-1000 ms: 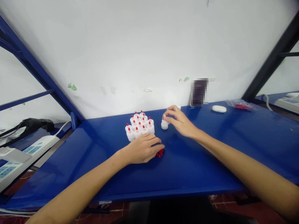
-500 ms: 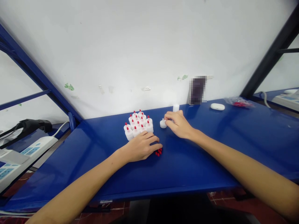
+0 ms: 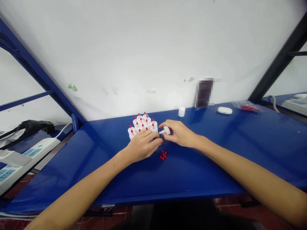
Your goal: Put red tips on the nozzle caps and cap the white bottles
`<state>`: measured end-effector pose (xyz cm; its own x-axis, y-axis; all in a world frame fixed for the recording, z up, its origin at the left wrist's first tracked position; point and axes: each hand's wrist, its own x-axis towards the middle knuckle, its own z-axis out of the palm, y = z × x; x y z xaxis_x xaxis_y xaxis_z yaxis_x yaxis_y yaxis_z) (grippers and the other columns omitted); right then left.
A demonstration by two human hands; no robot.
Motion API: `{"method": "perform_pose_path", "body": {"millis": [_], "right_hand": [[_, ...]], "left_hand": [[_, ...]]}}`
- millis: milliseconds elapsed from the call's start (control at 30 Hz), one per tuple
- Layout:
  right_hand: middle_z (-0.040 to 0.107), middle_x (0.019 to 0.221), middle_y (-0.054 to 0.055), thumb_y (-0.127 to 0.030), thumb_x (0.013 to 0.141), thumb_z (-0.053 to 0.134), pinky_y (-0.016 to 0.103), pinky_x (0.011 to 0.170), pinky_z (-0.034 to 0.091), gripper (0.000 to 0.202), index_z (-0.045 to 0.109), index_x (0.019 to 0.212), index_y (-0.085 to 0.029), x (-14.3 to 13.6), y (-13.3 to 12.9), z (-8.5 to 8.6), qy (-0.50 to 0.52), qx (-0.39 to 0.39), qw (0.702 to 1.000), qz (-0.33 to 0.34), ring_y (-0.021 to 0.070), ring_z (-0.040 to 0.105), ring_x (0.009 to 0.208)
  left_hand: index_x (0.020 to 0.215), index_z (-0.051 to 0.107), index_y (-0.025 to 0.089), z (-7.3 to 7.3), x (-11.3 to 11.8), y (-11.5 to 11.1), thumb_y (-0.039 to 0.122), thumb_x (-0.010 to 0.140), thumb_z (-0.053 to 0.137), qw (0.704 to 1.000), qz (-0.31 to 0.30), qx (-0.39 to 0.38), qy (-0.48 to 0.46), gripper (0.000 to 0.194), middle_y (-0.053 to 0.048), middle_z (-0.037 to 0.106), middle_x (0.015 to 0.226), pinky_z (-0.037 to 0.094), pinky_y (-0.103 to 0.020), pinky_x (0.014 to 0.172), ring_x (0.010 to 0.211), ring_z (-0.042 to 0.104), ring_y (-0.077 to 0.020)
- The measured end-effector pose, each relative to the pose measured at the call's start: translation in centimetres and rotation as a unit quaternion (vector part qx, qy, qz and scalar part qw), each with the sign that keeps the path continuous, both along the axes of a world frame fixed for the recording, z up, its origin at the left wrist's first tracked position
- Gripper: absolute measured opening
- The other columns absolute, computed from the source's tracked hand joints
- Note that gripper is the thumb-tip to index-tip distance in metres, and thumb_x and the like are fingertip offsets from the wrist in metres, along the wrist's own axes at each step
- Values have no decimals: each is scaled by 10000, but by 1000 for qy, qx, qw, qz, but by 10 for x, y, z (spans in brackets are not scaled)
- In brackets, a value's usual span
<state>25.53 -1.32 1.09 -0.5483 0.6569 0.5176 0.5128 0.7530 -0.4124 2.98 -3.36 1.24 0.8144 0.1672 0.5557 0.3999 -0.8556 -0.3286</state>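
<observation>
My right hand point(image 3: 180, 132) grips a white nozzle lid point(image 3: 167, 130), tilted so its thin tip points left. Close to that tip, my left hand point(image 3: 145, 145) pinches a small red cap point(image 3: 162, 142) between its fingertips. Cap and tip look apart. Behind my left hand stands a tight group of several white bottles point(image 3: 138, 122) with red-tipped nozzles; my fingers hide the front ones. Several loose red caps point(image 3: 163, 155) lie in a small cluster on the blue table just in front of my hands.
A white bottle without a nozzle point(image 3: 181, 111) stands near the wall. Farther right are a blurred-out dark phone-like object point(image 3: 204, 93), a white oval case point(image 3: 224, 110) and a plastic bag with red pieces point(image 3: 248, 107). Power strips point(image 3: 35, 151) lie on the left, beyond the blue table's point(image 3: 192, 179) edge.
My right hand has lifted the white nozzle lid off the table, tipped it and brought it left. My left hand has drawn back from the loose red caps with one in its fingers.
</observation>
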Motion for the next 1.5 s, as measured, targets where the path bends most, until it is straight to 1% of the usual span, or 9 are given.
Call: {"method": "perform_pose_path", "body": {"millis": [100, 200, 500, 700, 800, 900, 1100, 1333, 1500], "right_hand": [[625, 827, 31, -289, 893, 596, 246, 633, 363, 133, 633, 928, -167, 0, -2, 2, -34, -4, 999, 6, 139, 527, 681], [588, 686, -2, -401, 922, 581, 249, 585, 303, 241, 631, 850, -175, 1, -6, 5, -88, -25, 996, -8, 131, 484, 595], [556, 627, -27, -430, 942, 544, 248, 572, 268, 254, 614, 925, -186, 2, -7, 4, -73, -24, 997, -19, 127, 461, 544], [580, 814, 30, -461, 943, 544, 256, 628, 338, 301, 625, 884, -177, 2, -6, 2, -24, 43, 999, 20, 148, 493, 687], [587, 809, 23, -481, 911, 603, 257, 639, 358, 301, 626, 881, -182, -1, -7, 3, -4, 32, 999, 36, 147, 498, 691], [605, 752, -5, -465, 871, 667, 248, 626, 361, 283, 614, 886, -187, -5, -11, 2, -7, -27, 998, 51, 135, 518, 649], [597, 716, -35, -322, 882, 620, 224, 594, 354, 142, 586, 930, -193, -14, -18, 0, 3, -107, 993, 52, 114, 516, 607], [584, 687, -23, -398, 926, 580, 238, 582, 309, 198, 572, 931, -200, -17, -22, 3, -50, -97, 993, 36, 126, 487, 584], [575, 734, -17, -250, 944, 504, 244, 597, 315, 52, 523, 968, -208, -16, -21, 3, -30, -95, 994, 55, 134, 494, 614]], "left_hand": [[1034, 610, 170, -2, 0, 2, 159, 917, 607, 993, 2, 3, -114, 118, -56, 683, 914, 479, -299, 706, 781, 592, -167], [1019, 610, 171, -2, 0, 3, 144, 895, 636, 986, 6, -3, -165, 130, -52, 688, 885, 498, -298, 715, 781, 615, -167], [1004, 595, 178, -3, 1, 2, 153, 903, 609, 981, 2, -15, -191, 105, -49, 705, 870, 509, -288, 708, 770, 644, -164], [1036, 592, 169, -2, 0, 2, 145, 918, 595, 984, -17, -31, -175, 121, -65, 711, 893, 526, -290, 727, 800, 658, -168], [1050, 590, 169, -3, 0, 2, 157, 931, 575, 985, -28, -31, -165, 121, -71, 711, 899, 532, -291, 712, 793, 658, -169], [1061, 594, 168, -3, 0, 2, 149, 932, 574, 986, -37, -24, -159, 132, -68, 709, 898, 531, -292, 693, 770, 650, -165], [1070, 607, 168, -6, 0, 1, 139, 923, 593, 980, -73, -19, -183, 150, -63, 708, 898, 522, -277, 664, 757, 645, -155], [1091, 625, 168, -11, -1, 3, 116, 895, 632, 974, -99, -28, -201, 203, -56, 703, 876, 504, -272, 646, 737, 631, -151], [1088, 633, 175, -11, 1, 3, 119, 887, 641, 975, -113, -24, -188, 208, -52, 688, 878, 508, -269, 641, 729, 625, -145]]}}
